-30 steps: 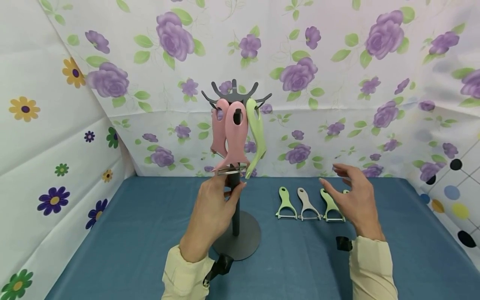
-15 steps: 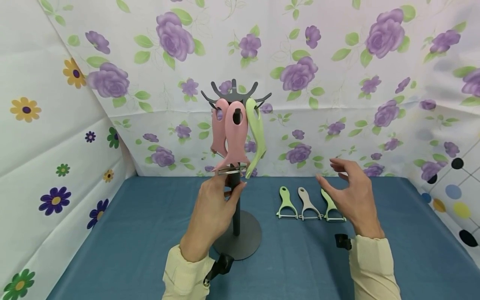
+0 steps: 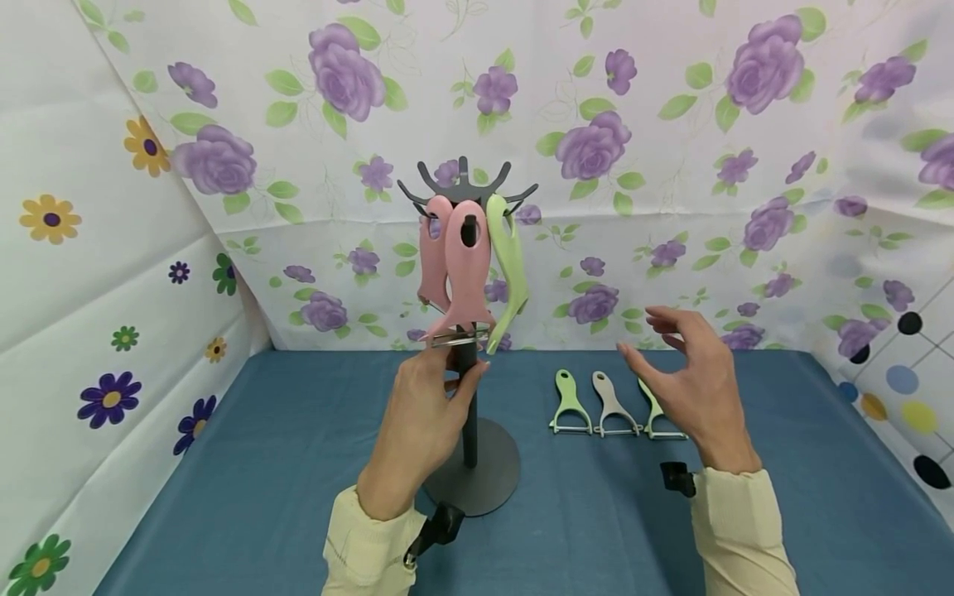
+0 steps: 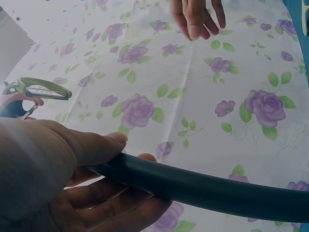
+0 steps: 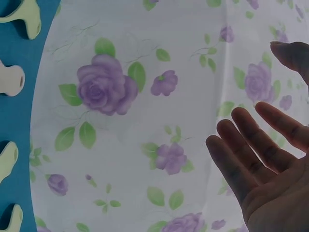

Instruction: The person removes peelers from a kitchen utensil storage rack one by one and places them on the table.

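My left hand (image 3: 417,422) grips the dark pole (image 4: 207,187) of a hook stand, thumb on one side and fingers on the other. From the stand's hooks (image 3: 464,192) hang a front pink peeler (image 3: 468,277), another pink peeler (image 3: 433,269) partly behind it and a green peeler (image 3: 510,261). My right hand (image 3: 693,385) is raised, holding nothing, fingers apart from the thumb. Beyond it on the table lie a green peeler (image 3: 566,393), a pale grey peeler (image 3: 606,396) and another green peeler (image 3: 652,401), partly hidden by the hand. A further handle (image 5: 17,220) shows in the right wrist view.
The stand's round dark base (image 3: 488,488) rests on the blue tablecloth (image 3: 581,521). Flowered cloth (image 3: 671,240) forms the back wall, with a white flower-patterned sheet (image 3: 112,290) on the left side. Several bare hooks point backward and sideways on the stand.
My right hand has drifted left and slightly upward, covering more of the right-hand green peeler. The left hand keeps its grip on the pole, and the hanging peelers look the same.
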`<state>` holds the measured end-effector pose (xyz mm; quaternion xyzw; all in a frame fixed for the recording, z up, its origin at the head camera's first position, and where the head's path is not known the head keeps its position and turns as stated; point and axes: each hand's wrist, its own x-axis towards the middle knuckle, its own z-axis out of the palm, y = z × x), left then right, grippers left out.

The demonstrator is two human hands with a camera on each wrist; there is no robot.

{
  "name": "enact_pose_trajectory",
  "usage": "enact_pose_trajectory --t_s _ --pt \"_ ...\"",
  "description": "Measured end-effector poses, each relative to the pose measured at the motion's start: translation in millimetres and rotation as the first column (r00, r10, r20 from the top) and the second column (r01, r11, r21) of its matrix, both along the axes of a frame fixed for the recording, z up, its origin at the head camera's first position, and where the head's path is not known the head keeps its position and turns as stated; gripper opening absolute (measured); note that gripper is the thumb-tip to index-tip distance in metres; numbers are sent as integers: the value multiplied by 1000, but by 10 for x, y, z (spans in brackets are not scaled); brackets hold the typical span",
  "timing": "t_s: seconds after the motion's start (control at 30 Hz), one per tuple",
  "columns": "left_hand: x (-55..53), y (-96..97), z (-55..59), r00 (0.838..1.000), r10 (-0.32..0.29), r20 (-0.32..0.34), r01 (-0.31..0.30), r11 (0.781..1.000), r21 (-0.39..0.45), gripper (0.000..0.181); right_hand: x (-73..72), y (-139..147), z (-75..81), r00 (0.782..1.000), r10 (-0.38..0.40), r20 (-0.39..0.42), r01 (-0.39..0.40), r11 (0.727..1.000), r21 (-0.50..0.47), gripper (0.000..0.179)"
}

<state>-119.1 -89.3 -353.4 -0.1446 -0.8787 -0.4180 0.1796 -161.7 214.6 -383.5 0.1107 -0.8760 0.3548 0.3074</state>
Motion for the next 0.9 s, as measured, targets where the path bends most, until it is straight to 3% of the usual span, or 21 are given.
enact_pose_trajectory --t_s 0.9 --pt "0 -5 -17 1000 -3 -26 2 1000 -8 23 54 -134 253 989 103 -107 -93 991 96 63"
